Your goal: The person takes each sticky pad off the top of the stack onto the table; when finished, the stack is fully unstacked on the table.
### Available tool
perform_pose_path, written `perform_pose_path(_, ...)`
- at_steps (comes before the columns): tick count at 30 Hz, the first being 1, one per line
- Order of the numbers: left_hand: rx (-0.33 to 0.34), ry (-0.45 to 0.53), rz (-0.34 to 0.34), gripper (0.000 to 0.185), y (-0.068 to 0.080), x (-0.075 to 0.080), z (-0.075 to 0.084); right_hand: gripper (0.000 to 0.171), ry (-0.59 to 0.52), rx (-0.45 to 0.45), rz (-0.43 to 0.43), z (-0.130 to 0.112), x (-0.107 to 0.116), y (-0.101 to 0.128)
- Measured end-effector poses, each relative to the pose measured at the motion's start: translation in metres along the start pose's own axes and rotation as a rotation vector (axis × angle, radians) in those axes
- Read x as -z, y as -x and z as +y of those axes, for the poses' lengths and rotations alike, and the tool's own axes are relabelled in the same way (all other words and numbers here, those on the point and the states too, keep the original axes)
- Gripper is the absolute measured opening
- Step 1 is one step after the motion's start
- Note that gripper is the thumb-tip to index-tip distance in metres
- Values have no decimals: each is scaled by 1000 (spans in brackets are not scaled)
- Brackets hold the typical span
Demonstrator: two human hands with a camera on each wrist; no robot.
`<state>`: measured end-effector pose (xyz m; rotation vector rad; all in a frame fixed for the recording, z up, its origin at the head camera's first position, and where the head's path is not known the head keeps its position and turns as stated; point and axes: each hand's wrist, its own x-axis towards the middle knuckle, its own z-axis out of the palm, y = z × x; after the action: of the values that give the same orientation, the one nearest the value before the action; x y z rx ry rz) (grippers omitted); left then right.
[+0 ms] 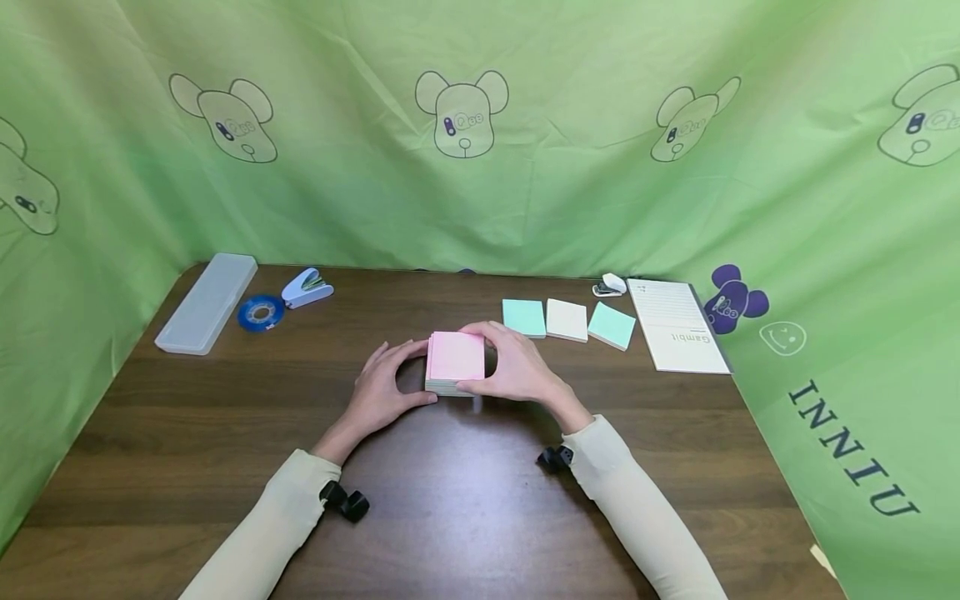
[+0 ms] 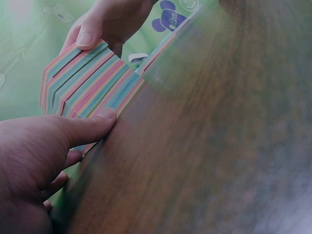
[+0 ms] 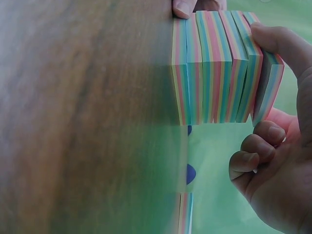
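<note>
Between both hands (image 1: 450,379), the paper stack (image 1: 455,361).

table (image 1: 187,433) – dark wood, green bear-print cloth (image 1: 570,167) behind | far left of the grip: clear case (image 1: 206,302), blue tape roll (image 1: 261,313), blue stapler (image 1: 307,287) | just right and beyond: teal pad (image 1: 524,317), cream pad (image 1: 567,319), second teal pad (image 1: 611,325) | farther right – white stapler (image 1: 609,286), notepad (image 1: 678,324)
</note>
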<state>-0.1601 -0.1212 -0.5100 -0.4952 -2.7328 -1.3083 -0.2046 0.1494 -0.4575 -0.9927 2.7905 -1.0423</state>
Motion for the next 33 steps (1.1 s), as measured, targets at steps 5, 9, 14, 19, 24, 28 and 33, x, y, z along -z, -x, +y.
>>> perform_pose_path(5, 0, 2, -1, 91, 0, 0, 0, 78, -16, 12, 11, 0, 1, 0)
perform_pose_path(9, 2, 2, -2, 91, 0, 1, 0, 78, -22, 20, 19, -1, 2, 0)
perform_pose_path(14, 10, -3, -3, 91, 0, 1, 1, 80, -36, 15, 35, 0, 6, 2)
perform_pose_path(19, 19, -2, -6, 91, -1, 0, 2, 81, -61, -2, 46, 1, 11, 4)
perform_pose_path(24, 19, 4, -8, 91, -1, 0, 2, 81, -101, -30, 52, 2, 17, 6)
perform_pose_path(28, 17, 3, -6, 91, -1, 0, 2, 80, -122, -42, 60, 6, 19, 8)
perform_pose_path(33, 17, 4, -6, 91, -1, 0, 2, 79, -146, -41, 77, 12, 24, 13)
